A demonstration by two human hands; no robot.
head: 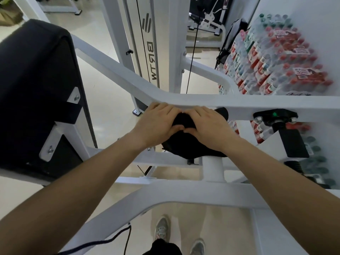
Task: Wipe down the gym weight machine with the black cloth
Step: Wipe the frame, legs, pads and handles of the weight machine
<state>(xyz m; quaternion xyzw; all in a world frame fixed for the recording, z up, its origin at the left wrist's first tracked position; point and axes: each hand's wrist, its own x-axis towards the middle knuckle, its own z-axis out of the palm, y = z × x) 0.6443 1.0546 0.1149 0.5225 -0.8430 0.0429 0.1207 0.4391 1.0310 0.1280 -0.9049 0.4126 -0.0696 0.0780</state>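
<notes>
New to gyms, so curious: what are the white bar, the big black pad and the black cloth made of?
White bar: likely painted or powder-coated steel; smooth, slightly glossy, with bolted joints. Black pad: probably vinyl over foam; matte, with rounded edges. Black cloth: soft fabric, weave unclear; it bunches and drapes.

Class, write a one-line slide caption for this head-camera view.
Left hand and right hand press a black cloth on the weight machine's white frame bar.
</notes>
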